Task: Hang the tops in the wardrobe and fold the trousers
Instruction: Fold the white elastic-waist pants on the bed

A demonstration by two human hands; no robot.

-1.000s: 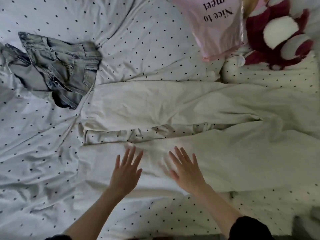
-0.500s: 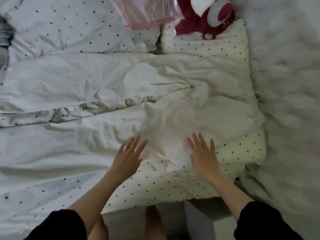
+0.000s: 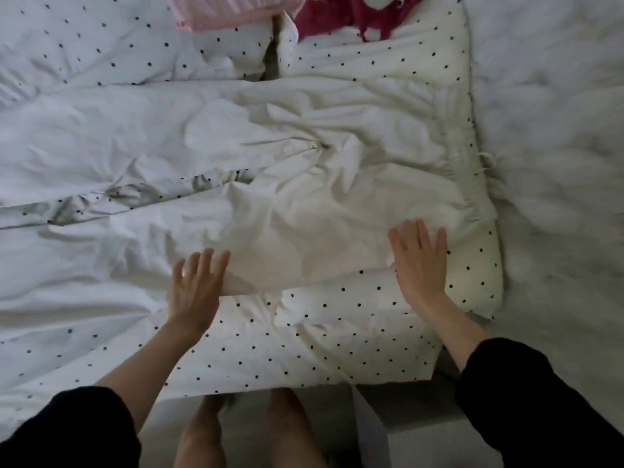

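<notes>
Both hands are flat and open, fingers spread, nothing gripped. The right hand (image 3: 420, 261) lies palm-down on the near right corner of the cream trousers (image 3: 304, 204), close to the gathered waistband (image 3: 471, 184), with its heel on the spotted duvet (image 3: 304, 339). The left hand (image 3: 197, 285) is a bit blurred; its fingers reach onto the near edge of the trousers where the near leg starts. I can't tell whether it's pressing down or just hovering over the cloth.

The trousers are spread out sideways across the bed — waistband at the right with a drawstring (image 3: 486, 163) poking out past it, both legs running off to the left out of frame. They're pretty crumpled around the crotch, and there's a gap between the two legs where the dotted duvet shows through.

Beyond the trousers, at the far edge, there's a pink bag (image 3: 219, 11) on the left and a dark red and white plush toy (image 3: 354, 15) just right of it. Off to the right of the duvet is a white fluffy blanket (image 3: 557, 146).

Black sleeves (image 3: 526, 393) are pushed up both forearms, and the person's bare legs (image 3: 236, 434) show at the near edge by the bed.
</notes>
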